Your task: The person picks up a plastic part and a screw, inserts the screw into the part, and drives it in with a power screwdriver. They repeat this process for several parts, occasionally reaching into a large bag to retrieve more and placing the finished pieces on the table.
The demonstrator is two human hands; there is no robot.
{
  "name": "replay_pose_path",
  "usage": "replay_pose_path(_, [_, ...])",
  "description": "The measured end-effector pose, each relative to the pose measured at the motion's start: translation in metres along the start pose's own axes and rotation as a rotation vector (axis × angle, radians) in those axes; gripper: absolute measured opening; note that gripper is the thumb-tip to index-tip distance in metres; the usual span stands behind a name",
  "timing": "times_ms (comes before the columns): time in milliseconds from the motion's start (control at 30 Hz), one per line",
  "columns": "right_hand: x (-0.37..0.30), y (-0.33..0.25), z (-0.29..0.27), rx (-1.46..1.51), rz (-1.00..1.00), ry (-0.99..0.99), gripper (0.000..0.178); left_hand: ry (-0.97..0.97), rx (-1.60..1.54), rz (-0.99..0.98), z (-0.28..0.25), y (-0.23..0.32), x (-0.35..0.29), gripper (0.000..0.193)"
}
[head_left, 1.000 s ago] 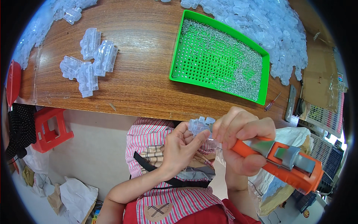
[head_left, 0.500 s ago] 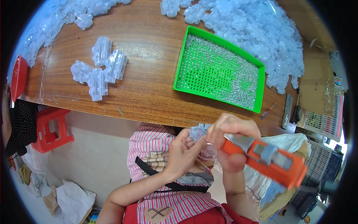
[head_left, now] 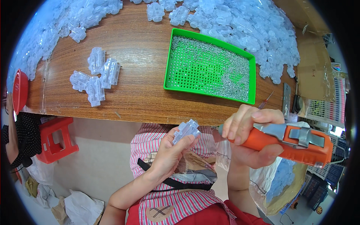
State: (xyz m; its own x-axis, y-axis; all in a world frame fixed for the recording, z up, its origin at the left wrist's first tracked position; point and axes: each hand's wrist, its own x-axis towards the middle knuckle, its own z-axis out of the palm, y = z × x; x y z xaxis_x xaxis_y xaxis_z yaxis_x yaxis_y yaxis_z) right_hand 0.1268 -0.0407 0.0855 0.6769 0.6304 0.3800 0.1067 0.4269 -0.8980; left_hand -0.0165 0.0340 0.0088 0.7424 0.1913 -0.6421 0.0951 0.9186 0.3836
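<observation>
My left hand (head_left: 165, 155) holds a clear plastic part (head_left: 187, 129) with ribbed, tube-like sides, gripped between thumb and fingers just off the table's front edge. Wrapped round an orange power screwdriver (head_left: 305, 154) with metal fittings is my right hand (head_left: 250, 137). The tool lies nearly level, its tip pointing left toward the part, with a gap between them. Beyond my hands, a green perforated tray (head_left: 252, 80) on the table holds many small silver screws (head_left: 234, 80). A small group of similar clear parts (head_left: 95, 91) sits to the left on the wood.
Large heaps of clear parts cover the far left (head_left: 45, 35) and far right (head_left: 258, 37) of the table. A thin hand screwdriver (head_left: 266, 100) lies right of the tray. A red basin (head_left: 20, 90), red stool (head_left: 56, 137) and another person's arm (head_left: 12, 129) are at left.
My right hand has drawn the power screwdriver away to the right, off the plastic part. My left hand has moved slightly left and tilted the part.
</observation>
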Motion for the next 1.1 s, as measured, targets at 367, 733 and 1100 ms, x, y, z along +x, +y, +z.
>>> replay_pose_path(367, [-0.002, 0.012, 0.005, -0.048, 0.068, -0.101, 0.062, -0.063, 0.204, 0.063, 0.007, -0.003, 0.007, 0.023])
replay_pose_path(733, [-0.006, 0.026, 0.016, -0.123, 0.099, -0.09, 0.056, -0.014, 0.303, 0.163, 0.01, -0.008, 0.006, 0.017])
replay_pose_path(1100, [-0.003, 0.024, 0.026, -0.168, 0.171, -0.06, 0.058, -0.013, 0.355, 0.146, 0.008, -0.007, 0.005, 0.022])
